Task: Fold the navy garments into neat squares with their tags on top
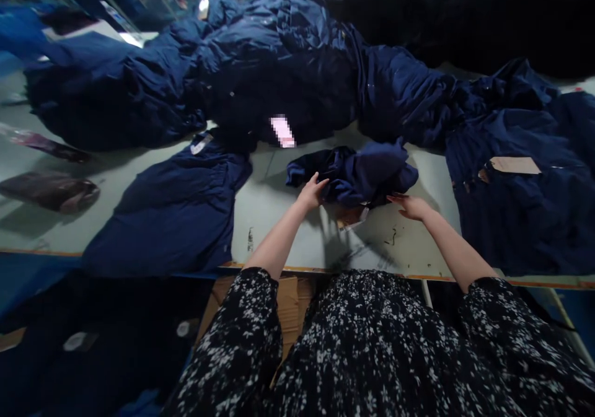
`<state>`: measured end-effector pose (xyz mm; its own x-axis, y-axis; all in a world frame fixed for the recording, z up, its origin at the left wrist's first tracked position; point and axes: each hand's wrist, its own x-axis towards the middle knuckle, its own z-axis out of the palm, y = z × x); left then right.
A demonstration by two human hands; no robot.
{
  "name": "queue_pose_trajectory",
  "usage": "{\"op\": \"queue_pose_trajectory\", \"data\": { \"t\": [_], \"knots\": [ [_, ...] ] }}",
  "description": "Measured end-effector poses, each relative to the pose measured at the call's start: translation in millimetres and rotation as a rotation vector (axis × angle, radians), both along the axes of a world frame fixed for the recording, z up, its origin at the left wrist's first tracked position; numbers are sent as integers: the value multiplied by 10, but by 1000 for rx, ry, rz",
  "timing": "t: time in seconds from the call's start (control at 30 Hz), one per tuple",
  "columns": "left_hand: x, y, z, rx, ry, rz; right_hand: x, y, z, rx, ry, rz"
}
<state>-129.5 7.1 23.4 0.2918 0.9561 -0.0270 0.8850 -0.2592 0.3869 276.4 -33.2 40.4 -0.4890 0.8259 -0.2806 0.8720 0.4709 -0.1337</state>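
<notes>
A crumpled navy garment (372, 172) lies bunched on the pale table (264, 237) in front of me, with a brown tag (352, 217) showing under its near edge. At its left side is my left hand (312, 193), thumb and fingers apart, touching the cloth. My right hand (409, 207) is at the garment's lower right edge with its fingers stretched out; the fingertips meet the fabric, and whether they press on it is unclear. Neither hand is closed round the cloth.
A large navy heap (279, 70) spans the back of the table. To the left lies a flat navy garment (171, 209), beyond it a dark plastic-wrapped bundle (51, 192). Navy garments (525, 206) with a cardboard tag (515, 165) lie right. Dark clothing (102, 342) sits below the table's edge.
</notes>
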Motion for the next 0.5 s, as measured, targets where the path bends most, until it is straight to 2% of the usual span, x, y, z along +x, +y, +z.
{"op": "queue_pose_trajectory", "data": {
  "t": [0.07,0.17,0.23,0.3,0.37,0.43,0.5],
  "knots": [
    [-16,-66,-121,24,-5,81,93,-88,-96,12,-30,-135],
    [84,-104,-154,161,-44,153,97,-111,-97,199,77,-289],
    [231,-122,-125,236,-67,176,-10,-40,-30,335,195,-314],
    [422,-150,-100,264,-92,114,-190,100,62,416,272,-272],
    [625,-191,-103,220,-113,-30,-408,276,147,413,272,-214],
    [794,-235,-131,119,-111,-144,-624,425,194,317,214,-201],
    [895,-274,-164,24,-105,-141,-811,473,185,158,140,-205]
  ]
}}
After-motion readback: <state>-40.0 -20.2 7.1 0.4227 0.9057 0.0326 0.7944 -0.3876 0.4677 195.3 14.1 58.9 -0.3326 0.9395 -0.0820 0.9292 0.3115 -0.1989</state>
